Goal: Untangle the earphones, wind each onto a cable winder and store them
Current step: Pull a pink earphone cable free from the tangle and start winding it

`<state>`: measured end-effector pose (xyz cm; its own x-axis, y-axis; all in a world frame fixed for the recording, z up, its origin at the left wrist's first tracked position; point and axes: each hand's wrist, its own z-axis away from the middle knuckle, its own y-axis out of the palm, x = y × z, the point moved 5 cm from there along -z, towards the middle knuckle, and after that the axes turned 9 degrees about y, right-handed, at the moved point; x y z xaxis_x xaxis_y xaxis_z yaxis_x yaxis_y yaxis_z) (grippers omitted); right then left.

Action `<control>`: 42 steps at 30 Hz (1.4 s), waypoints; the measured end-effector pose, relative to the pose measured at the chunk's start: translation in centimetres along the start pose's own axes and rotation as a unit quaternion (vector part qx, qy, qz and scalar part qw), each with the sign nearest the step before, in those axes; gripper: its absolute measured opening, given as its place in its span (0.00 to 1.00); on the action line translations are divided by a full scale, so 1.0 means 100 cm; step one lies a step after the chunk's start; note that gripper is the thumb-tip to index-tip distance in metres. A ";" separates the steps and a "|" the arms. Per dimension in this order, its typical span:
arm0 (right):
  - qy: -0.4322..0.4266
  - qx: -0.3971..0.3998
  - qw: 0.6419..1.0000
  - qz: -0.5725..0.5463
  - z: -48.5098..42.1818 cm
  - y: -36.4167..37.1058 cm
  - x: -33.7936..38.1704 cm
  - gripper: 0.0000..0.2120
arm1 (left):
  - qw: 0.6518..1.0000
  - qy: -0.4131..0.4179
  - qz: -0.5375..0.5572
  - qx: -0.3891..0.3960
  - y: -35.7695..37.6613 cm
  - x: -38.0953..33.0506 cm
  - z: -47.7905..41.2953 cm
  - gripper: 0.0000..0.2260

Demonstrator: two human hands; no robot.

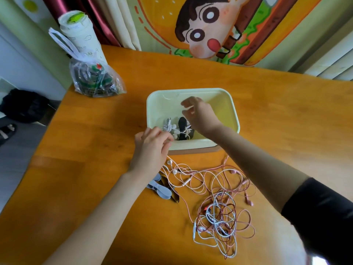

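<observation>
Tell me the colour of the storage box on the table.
The storage box is pale yellow, clearest in the head view.

Plastic bag [95, 79] bears partial letters "ING"

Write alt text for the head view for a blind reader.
A left hand and right hand reach to a pale bin that holds a wound white earphone. On the orange table nearer lie tangled earphones and grey winders.
</observation>
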<state>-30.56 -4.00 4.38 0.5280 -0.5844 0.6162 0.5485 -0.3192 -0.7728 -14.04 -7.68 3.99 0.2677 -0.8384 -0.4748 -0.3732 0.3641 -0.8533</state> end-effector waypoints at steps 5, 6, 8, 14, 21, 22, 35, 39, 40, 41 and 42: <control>-0.114 -0.078 0.982 -0.125 0.080 -0.023 0.009 0.05 | 0.994 0.057 -0.007 -0.095 -0.016 -0.009 0.021 0.07; -0.109 -0.059 0.984 -0.126 0.094 -0.018 0.002 0.04 | 0.993 0.061 -0.004 -0.098 -0.017 -0.007 0.029 0.07; -0.084 -0.018 0.993 -0.086 0.114 0.000 -0.019 0.05 | 0.997 0.046 0.017 -0.067 -0.009 0.001 0.045 0.04; 0.017 0.136 0.989 0.060 0.136 0.078 -0.067 0.18 | 0.987 -0.057 0.002 0.150 0.051 0.024 0.086 0.11; 0.019 0.172 0.965 0.198 0.155 0.122 -0.081 0.15 | 0.978 -0.080 -0.052 0.187 0.066 0.022 0.105 0.10; 0.021 0.169 0.961 0.218 0.156 0.123 -0.084 0.13 | 0.977 -0.081 -0.056 0.187 0.066 0.022 0.106 0.10; -0.106 0.122 0.976 0.143 0.195 0.083 -0.052 0.09 | 0.953 -0.224 0.124 0.165 0.084 -0.003 0.094 0.16; -0.064 0.151 0.980 0.115 0.203 0.082 -0.056 0.15 | 0.941 -0.193 0.264 0.088 0.071 -0.020 0.085 0.06; -0.037 0.121 0.988 0.086 0.200 0.076 -0.060 0.17 | 0.943 -0.179 0.266 0.086 0.065 -0.024 0.083 0.07; -0.017 0.078 0.995 0.063 0.197 0.068 -0.062 0.19 | 0.946 -0.164 0.262 0.093 0.060 -0.027 0.081 0.08; -0.009 0.030 0.998 0.051 0.193 0.060 -0.063 0.21 | 0.949 -0.150 0.257 0.108 0.057 -0.031 0.080 0.08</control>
<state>-18.12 12.14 -1.16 0.5941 -0.5977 0.5383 0.5294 -0.2133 -0.8212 -9.87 0.23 -1.15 0.3527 -0.3861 -0.8523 -0.3416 0.7949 -0.5015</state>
